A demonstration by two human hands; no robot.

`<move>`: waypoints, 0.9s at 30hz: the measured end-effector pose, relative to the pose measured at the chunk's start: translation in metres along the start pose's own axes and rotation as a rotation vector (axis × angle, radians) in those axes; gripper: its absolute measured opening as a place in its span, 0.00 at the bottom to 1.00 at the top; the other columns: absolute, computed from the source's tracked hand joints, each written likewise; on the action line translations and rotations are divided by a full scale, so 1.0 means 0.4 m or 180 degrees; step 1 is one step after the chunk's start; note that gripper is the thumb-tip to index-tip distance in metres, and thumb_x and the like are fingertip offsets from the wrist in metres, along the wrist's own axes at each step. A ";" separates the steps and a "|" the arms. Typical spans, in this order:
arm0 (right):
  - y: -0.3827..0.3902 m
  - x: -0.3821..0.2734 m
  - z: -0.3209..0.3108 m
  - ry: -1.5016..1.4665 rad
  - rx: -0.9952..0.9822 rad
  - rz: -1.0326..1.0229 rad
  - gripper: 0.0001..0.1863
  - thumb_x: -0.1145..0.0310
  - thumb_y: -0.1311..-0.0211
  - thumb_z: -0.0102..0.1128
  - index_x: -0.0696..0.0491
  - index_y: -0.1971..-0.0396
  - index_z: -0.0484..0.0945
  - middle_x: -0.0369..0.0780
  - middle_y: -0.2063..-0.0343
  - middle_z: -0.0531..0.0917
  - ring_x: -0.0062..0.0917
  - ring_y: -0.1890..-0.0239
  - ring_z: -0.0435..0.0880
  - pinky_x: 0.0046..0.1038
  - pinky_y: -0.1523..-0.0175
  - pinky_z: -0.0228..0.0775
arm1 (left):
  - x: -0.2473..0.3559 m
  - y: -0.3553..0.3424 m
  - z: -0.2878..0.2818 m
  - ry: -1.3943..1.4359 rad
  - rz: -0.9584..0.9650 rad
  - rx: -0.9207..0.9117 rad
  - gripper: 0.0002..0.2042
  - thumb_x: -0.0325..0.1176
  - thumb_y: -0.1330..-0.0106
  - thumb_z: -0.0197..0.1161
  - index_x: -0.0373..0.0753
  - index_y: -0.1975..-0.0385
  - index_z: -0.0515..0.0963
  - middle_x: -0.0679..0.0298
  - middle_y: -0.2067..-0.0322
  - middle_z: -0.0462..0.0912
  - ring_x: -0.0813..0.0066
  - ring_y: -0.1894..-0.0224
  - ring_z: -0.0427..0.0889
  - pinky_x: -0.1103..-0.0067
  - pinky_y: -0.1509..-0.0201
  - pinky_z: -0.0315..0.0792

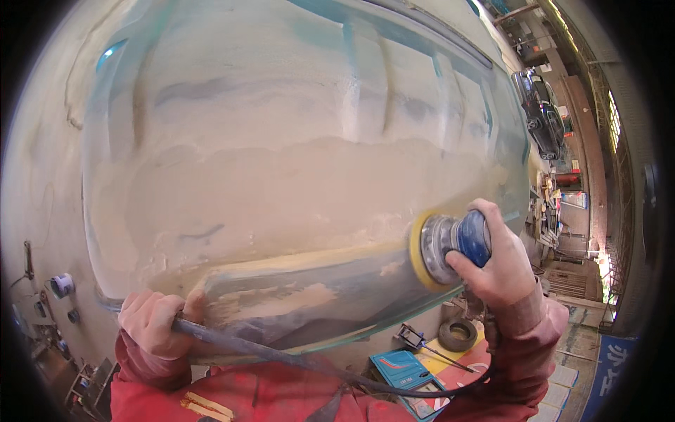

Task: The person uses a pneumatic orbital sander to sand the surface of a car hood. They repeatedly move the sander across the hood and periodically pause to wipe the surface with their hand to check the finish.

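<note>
My right hand (pixel 505 261) is wrapped round the blue top of a round orbital sander (pixel 441 247). Its yellow-edged pad lies against a large vehicle body panel (pixel 295 183), low on the right side. Beige filler covers much of the panel, with grey and teal patches showing around it. At the panel's lower left edge, my left hand (pixel 156 325) is closed around a dark hose (pixel 242 349). From there the hose sags across my front and rises toward my right forearm; its far end is hidden there.
Below the panel are a teal case (pixel 404 371), a jack-like metal tool (pixel 415 337) and a tyre (pixel 457 335). A dark car (pixel 540 112) stands far right. At left are a white-and-purple tin (pixel 62 285) and cluttered tools (pixel 88 390). A blue sign (pixel 615 376) is at lower right.
</note>
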State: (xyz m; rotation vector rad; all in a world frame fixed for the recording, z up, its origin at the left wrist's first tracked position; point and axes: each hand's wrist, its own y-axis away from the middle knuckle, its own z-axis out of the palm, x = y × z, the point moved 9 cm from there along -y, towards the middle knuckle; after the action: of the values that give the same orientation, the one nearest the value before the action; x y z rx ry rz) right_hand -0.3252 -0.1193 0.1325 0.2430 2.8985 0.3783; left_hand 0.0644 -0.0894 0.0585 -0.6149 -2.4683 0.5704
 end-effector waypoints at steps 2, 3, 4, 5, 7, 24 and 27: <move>-0.011 -0.058 -0.018 0.0103 0.0304 -0.0395 0.39 0.63 0.45 0.76 0.53 0.35 0.67 0.58 0.58 0.82 0.59 0.56 0.82 0.49 0.51 0.75 | -0.002 0.001 -0.004 0.0063 0.0051 0.0042 0.16 0.29 0.45 0.79 0.41 0.79 0.73 0.63 0.87 0.69 0.63 0.86 0.69 0.71 0.78 0.59; -0.032 -0.052 -0.011 0.0251 0.0306 -0.0204 0.39 0.63 0.44 0.76 0.53 0.35 0.67 0.58 0.58 0.82 0.59 0.56 0.82 0.49 0.51 0.75 | -0.002 -0.001 0.001 0.0027 0.0065 0.0009 0.16 0.29 0.46 0.79 0.41 0.79 0.73 0.63 0.87 0.69 0.63 0.86 0.69 0.72 0.78 0.59; -0.043 -0.063 -0.019 0.0156 0.0593 -0.0411 0.39 0.63 0.44 0.76 0.52 0.35 0.66 0.58 0.58 0.82 0.59 0.56 0.82 0.49 0.51 0.75 | -0.005 -0.004 0.007 -0.0009 0.0080 -0.0028 0.16 0.29 0.46 0.79 0.41 0.78 0.73 0.63 0.87 0.69 0.63 0.86 0.69 0.72 0.78 0.59; -0.058 -0.055 -0.022 0.0114 0.0760 -0.0367 0.38 0.63 0.44 0.76 0.52 0.35 0.66 0.58 0.58 0.82 0.59 0.56 0.82 0.49 0.51 0.75 | -0.001 -0.004 0.009 -0.0042 0.0104 -0.0072 0.16 0.28 0.46 0.79 0.41 0.78 0.73 0.63 0.87 0.69 0.63 0.86 0.69 0.72 0.78 0.59; -0.060 -0.050 -0.022 -0.0126 0.0936 -0.0714 0.39 0.63 0.43 0.76 0.52 0.34 0.66 0.58 0.58 0.82 0.59 0.56 0.83 0.49 0.51 0.76 | -0.002 -0.009 0.006 -0.0013 0.0161 -0.0005 0.15 0.29 0.45 0.79 0.42 0.78 0.73 0.64 0.87 0.69 0.63 0.86 0.69 0.72 0.78 0.59; -0.053 -0.106 0.019 0.0152 0.0060 -0.0130 0.38 0.69 0.45 0.75 0.56 0.35 0.66 0.53 0.58 0.83 0.51 0.57 0.84 0.40 0.48 0.76 | -0.003 -0.025 0.011 0.0235 0.0269 -0.0258 0.17 0.32 0.45 0.79 0.43 0.76 0.71 0.67 0.88 0.68 0.68 0.88 0.67 0.74 0.81 0.56; -0.025 -0.154 0.025 0.0051 0.0145 -0.0587 0.39 0.65 0.47 0.77 0.54 0.35 0.68 0.56 0.54 0.82 0.59 0.53 0.82 0.46 0.47 0.76 | -0.003 -0.026 0.009 0.0269 0.0293 -0.0278 0.17 0.32 0.47 0.79 0.44 0.77 0.70 0.69 0.88 0.67 0.70 0.88 0.66 0.74 0.81 0.54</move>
State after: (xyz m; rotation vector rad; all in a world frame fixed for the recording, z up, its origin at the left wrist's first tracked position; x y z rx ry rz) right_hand -0.2648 -0.1380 0.1318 -0.0211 2.9159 0.2842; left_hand 0.0601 -0.0995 0.0605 -0.7745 -2.4053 0.4636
